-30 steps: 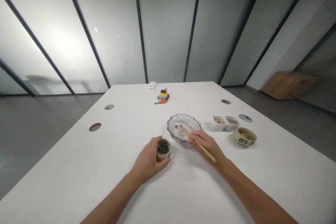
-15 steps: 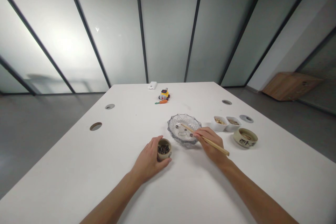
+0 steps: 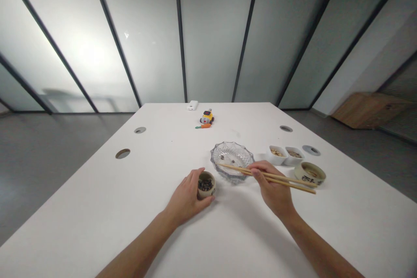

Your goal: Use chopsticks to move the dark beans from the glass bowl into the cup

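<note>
My left hand (image 3: 186, 197) is wrapped around a small beige cup (image 3: 206, 184) filled with dark seeds, which stands on the white table (image 3: 97, 208). My right hand (image 3: 273, 186) holds a pair of wooden chopsticks (image 3: 286, 180) nearly level, with their tips over the near rim of a clear glass bowl (image 3: 232, 160). A few small dark pieces lie inside the glass bowl. The bowl stands just right of the cup.
Two small white dishes (image 3: 286, 154) with pale bits and a beige bowl with dark lettering (image 3: 309, 172) stand to the right. At the far end are a toy car (image 3: 206, 117), a toy carrot (image 3: 203, 126) and a white box (image 3: 192, 105). Round cable holes (image 3: 123, 153) dot the table.
My right hand has drawn back from the glass bowl and swung the chopsticks flatter, with their tips now at the bowl's near rim. My left hand stays on the cup.
</note>
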A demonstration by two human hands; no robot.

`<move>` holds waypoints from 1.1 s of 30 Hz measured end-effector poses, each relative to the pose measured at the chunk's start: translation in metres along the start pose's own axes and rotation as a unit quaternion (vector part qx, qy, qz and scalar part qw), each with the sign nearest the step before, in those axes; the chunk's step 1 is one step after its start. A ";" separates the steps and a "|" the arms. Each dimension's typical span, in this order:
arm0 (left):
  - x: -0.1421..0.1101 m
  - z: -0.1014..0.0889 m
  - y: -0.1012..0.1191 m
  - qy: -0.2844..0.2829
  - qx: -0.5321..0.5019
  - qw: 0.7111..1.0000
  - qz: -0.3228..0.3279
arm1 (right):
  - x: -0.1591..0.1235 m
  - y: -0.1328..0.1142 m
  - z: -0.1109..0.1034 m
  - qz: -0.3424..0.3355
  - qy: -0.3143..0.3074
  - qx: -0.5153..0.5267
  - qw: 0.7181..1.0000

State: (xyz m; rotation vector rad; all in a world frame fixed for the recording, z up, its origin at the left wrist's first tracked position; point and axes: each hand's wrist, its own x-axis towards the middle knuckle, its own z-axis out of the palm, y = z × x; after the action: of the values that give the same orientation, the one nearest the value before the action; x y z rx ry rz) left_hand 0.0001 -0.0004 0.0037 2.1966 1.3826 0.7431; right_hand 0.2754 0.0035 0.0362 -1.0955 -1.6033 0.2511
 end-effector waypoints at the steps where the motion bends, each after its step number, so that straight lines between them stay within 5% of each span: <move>1: 0.000 0.000 0.000 0.001 0.001 1.000 0.000 | 0.001 0.005 0.001 -0.016 0.005 -0.020 1.000; 9: 0.000 0.002 -0.003 0.009 -0.008 1.000 0.011 | 0.004 0.035 0.022 -0.100 -0.062 -0.003 0.993; 21: 0.000 0.002 -0.003 0.004 -0.004 1.000 0.009 | 0.005 0.035 0.023 -0.116 -0.122 -0.024 0.985; 28: 0.000 0.001 -0.004 0.011 -0.003 1.000 0.008 | 0.004 0.036 0.024 -0.118 -0.106 -0.028 0.987; 33: 0.000 0.000 -0.002 0.005 -0.003 1.000 0.006 | 0.006 0.028 0.020 -0.122 -0.032 -0.021 0.992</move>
State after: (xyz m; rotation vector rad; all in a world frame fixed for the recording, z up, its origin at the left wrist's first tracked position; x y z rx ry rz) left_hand -0.0015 0.0010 0.0026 2.2021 1.3703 0.7626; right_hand 0.2732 0.0313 0.0145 -0.9201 -1.7885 0.0913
